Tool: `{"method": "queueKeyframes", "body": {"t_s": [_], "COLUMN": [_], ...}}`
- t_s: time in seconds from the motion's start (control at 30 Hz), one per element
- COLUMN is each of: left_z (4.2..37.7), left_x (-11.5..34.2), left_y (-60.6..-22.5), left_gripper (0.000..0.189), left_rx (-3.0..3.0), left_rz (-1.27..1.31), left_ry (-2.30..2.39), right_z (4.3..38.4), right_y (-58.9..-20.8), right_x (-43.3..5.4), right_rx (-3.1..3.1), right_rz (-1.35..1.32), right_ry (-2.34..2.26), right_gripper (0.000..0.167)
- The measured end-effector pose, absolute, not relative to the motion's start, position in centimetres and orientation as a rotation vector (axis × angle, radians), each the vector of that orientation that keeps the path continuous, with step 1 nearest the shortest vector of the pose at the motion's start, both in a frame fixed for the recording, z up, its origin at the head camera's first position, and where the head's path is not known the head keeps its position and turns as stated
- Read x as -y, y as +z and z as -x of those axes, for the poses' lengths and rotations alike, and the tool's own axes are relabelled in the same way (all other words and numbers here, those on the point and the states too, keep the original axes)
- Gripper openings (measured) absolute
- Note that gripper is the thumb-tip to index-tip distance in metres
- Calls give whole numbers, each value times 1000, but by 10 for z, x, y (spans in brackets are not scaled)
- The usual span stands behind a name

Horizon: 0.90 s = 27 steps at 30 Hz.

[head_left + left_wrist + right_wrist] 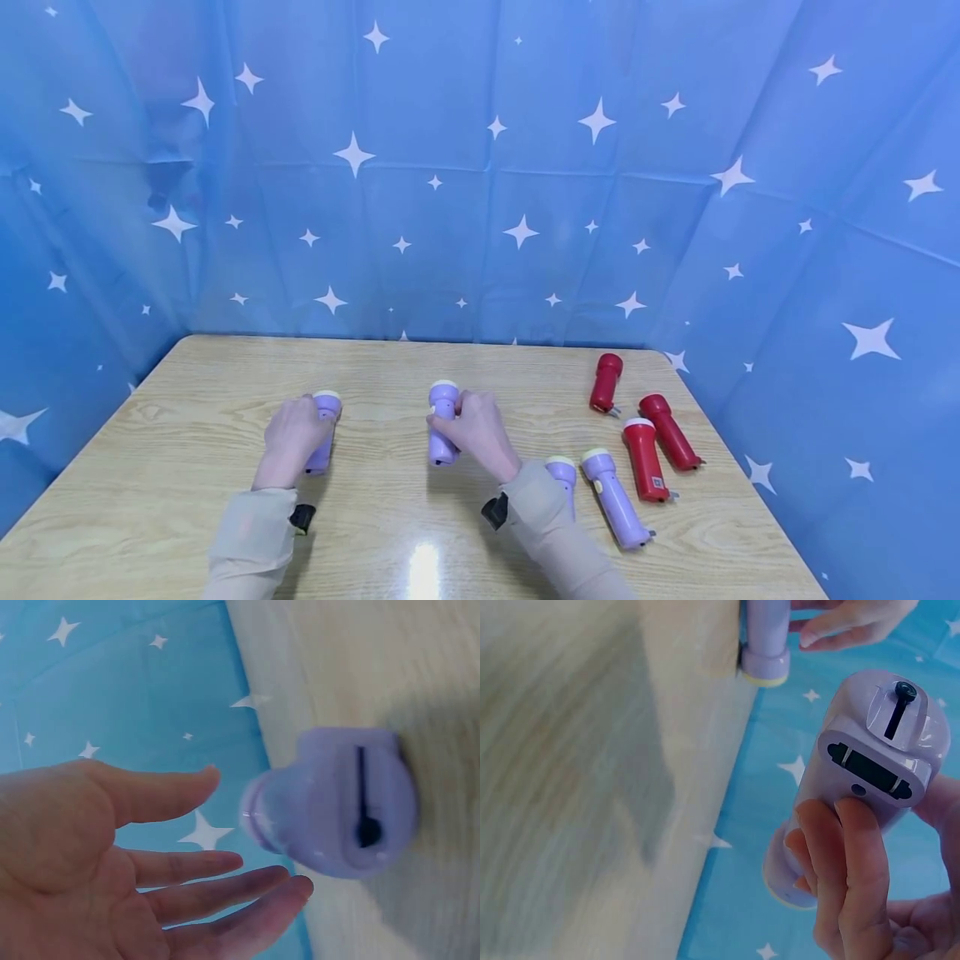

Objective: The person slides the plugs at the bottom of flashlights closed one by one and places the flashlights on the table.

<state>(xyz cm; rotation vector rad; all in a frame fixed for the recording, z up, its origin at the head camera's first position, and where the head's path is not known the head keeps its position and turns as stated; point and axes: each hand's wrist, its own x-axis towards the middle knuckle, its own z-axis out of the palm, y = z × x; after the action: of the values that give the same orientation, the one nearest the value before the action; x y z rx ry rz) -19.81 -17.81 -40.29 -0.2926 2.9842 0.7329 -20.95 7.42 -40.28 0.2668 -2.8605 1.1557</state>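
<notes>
My right hand point(478, 427) grips a purple flashlight point(443, 421) by its body. In the right wrist view the fingers point(864, 862) curl against this flashlight point(889, 739), whose base with a dark slot faces the camera. The flashlight appears raised off the tabletop. At the left, another purple flashlight point(321, 458) lies on the wooden table, its pale lens end pointing away from me. Beside it is my left hand point(296, 432); in the left wrist view the fingers point(225, 896) are loosely extended, with a gap between them and the flashlight point(352, 799).
On the right of the wooden table point(375, 533) lie two more purple flashlights point(617, 504), one partly hidden by my right sleeve point(551, 517). Several red flashlights point(647, 462) lie farther right, some with prongs extended. A blue star-patterned curtain point(450, 208) hangs behind the table.
</notes>
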Motion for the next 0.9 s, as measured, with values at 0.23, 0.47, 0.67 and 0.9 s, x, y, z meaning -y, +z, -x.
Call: {"method": "queueKeyframes", "body": {"t_s": [0.23, 0.47, 0.67, 0.9], "left_z": [200, 201, 201, 201], "left_x": [177, 177, 177, 180], "left_y": [-409, -411, -415, -417], "left_gripper": [28, 27, 28, 32], "left_rx": [-2952, -2992, -3029, -3022], "left_rz": [323, 365, 377, 369], "left_ry": [773, 790, 779, 745], "right_z": [207, 210, 216, 221], "right_y": [-413, -422, -430, -437], "right_x": [-59, -32, -5, 22], "right_rx": [2872, 2865, 2851, 2902], "right_rz": [-325, -377, -479, -473], "right_ry": [1230, 1298, 1193, 1113], "right_gripper": [31, 31, 33, 34]}}
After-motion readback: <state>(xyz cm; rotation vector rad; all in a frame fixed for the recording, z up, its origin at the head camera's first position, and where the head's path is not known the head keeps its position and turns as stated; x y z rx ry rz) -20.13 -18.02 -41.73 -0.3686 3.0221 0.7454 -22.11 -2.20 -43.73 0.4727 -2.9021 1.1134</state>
